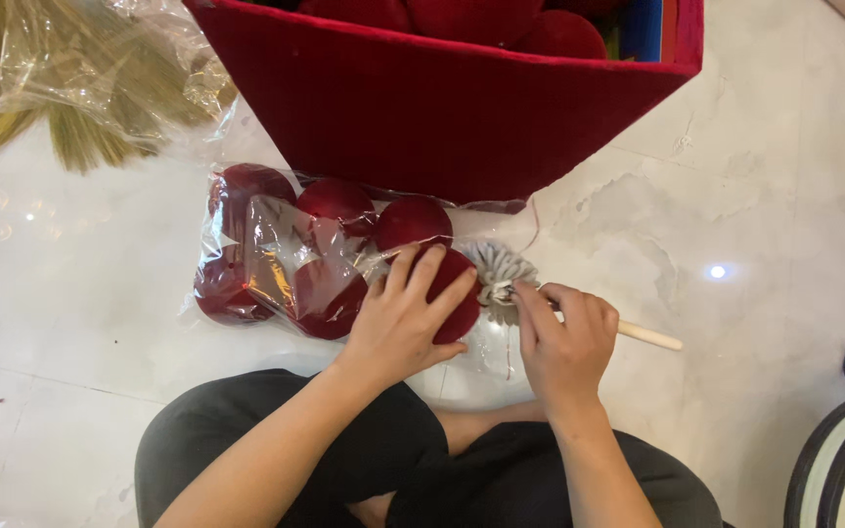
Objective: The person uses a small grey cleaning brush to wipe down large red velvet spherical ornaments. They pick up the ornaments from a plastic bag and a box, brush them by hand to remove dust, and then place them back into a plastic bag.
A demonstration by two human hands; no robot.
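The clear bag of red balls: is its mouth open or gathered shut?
Gathered shut: the bag mouth bunches into pleats pinched by the right hand.

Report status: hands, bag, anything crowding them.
Left hand pressing clear bag of red balls. Right hand pinching gathered bag neck, wooden stick in grip. Red box close behind.
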